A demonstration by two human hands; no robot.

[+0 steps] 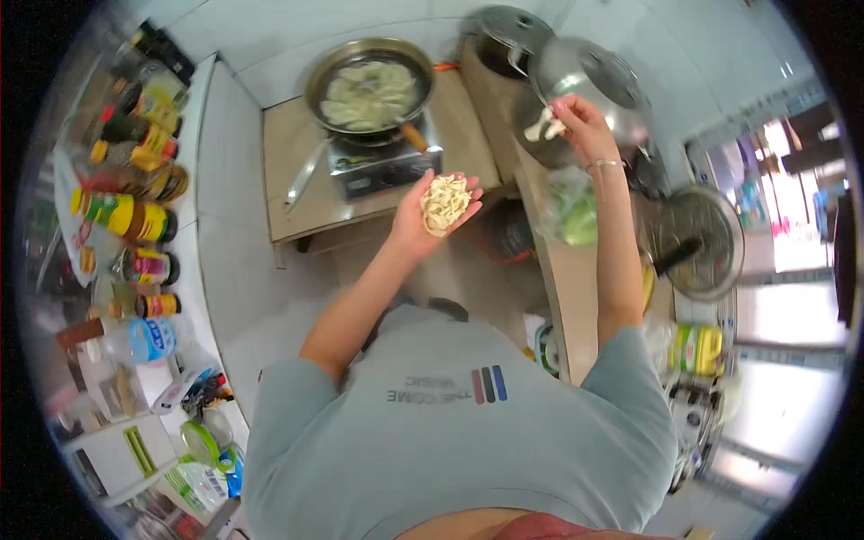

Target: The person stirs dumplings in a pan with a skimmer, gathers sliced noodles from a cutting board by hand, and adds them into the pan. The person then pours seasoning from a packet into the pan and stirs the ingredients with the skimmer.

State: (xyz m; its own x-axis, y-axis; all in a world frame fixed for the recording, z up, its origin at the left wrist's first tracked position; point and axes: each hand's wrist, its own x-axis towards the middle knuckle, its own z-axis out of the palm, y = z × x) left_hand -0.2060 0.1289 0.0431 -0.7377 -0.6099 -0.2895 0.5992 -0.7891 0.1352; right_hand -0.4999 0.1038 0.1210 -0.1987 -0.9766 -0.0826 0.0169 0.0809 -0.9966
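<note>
My left hand (pixel 412 227) is palm up with fingers stretched out, holding a heap of small cream-coloured pieces (pixel 445 203), perhaps sliced food; their exact kind is unclear. Out to the right, my raised right hand (pixel 585 128) pinches a few pale pieces (pixel 544 126) of similar colour between its fingertips. Beyond my left hand, a frying pan (pixel 317 76) holds pale dumplings (pixel 351 97) set in a ring. It sits on a portable stove (pixel 369 180), its wooden handle (pixel 414 137) pointing toward me.
A knife (pixel 306 178) lies left of the stove. Near my right hand are a large metal lid (pixel 576 67), a lidded pot (pixel 517 31) and a bag of greens (pixel 576 216). A glass lid (pixel 711 261) stands farther right. Bottles and jars (pixel 135 216) line the left shelf.
</note>
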